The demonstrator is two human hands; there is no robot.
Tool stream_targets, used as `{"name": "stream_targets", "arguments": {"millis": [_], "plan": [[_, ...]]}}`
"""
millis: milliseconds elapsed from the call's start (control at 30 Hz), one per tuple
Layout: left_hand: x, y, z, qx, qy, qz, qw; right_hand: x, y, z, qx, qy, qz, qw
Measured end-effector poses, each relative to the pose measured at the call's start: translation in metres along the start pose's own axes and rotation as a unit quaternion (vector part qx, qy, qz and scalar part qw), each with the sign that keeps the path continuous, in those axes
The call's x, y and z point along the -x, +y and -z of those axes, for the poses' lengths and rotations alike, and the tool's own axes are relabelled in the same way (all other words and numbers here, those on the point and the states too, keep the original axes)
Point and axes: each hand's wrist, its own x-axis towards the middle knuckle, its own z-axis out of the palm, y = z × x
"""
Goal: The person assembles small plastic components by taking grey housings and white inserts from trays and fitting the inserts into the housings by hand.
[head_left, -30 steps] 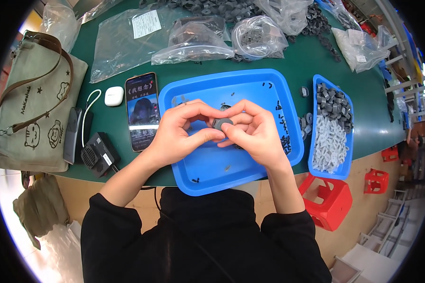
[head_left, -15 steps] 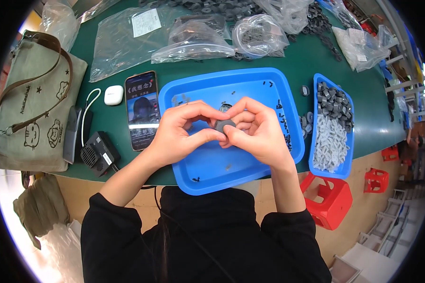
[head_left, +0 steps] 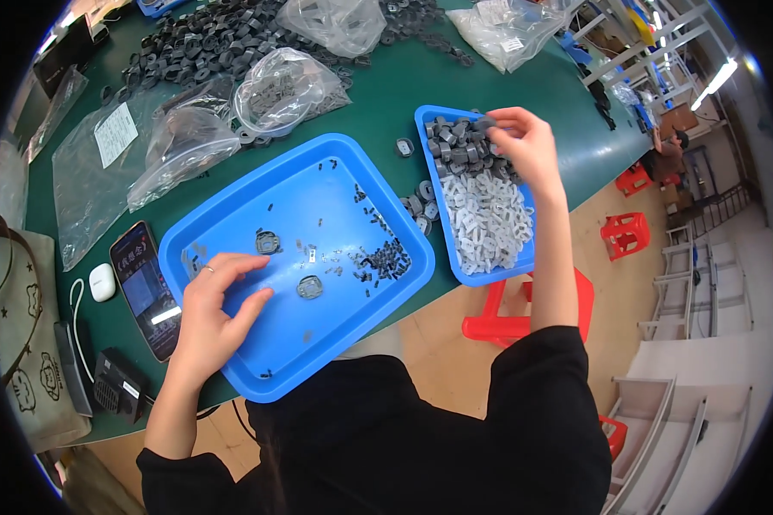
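Observation:
My left hand [head_left: 215, 313] is held over the large blue tray [head_left: 232, 219], thumb and fingers apart, holding nothing. Just beyond its fingertips lies a grey rounded part [head_left: 268, 242], with a similar grey part [head_left: 309, 287] to the right of the thumb. Small black pieces [head_left: 386, 260] are heaped toward the tray's right side. Out to the right, my right hand [head_left: 528, 146] reaches over the smaller blue bin [head_left: 441, 206]. Its fingertips pinch a dark grey rounded plastic part [head_left: 483, 125], above several like parts [head_left: 464, 153]. White plastic pieces [head_left: 489, 223] fill the bin's nearer half.
Loose grey parts [head_left: 423, 199] lie between tray and bin. Clear plastic bags [head_left: 189, 142] and a pile of dark parts [head_left: 206, 43] cover the far table. A phone [head_left: 146, 287], earbud case [head_left: 102, 281] and cloth bag [head_left: 34, 343] sit left; a red stool [head_left: 498, 322] stands below.
My hands have parted from the dark grey part they held together over the tray. The right has moved to the bin; the left has opened. The view has swung right.

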Motion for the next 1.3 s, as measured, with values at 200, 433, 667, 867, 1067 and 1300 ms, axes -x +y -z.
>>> {"name": "stream_targets", "arguments": {"millis": [200,433,667,867,1067,1300], "plan": [[-0.003,-0.004,-0.014,-0.162,-0.049,-0.147,0.974,-0.03,0.059,0.028,0.347,0.061,0.053,0.934],[0.002,0.0,-0.023,-0.279,-0.092,-0.194,0.936,-0.024,0.036,0.045,0.314,-0.069,0.022,0.947],[0.005,-0.012,-0.016,-0.178,-0.057,-0.179,0.966,0.051,-0.072,-0.053,0.063,-0.151,0.215,0.963],[0.003,-0.019,-0.006,0.266,0.041,0.048,0.962,0.094,-0.105,-0.135,0.105,-0.381,0.271,0.878],[-0.004,-0.019,0.0,0.421,0.056,0.159,0.891,0.112,-0.108,-0.173,0.106,-0.291,0.345,0.886],[0.003,-0.02,0.007,0.471,0.099,0.223,0.848,0.098,-0.087,-0.098,0.043,-0.044,0.198,0.978]]}}
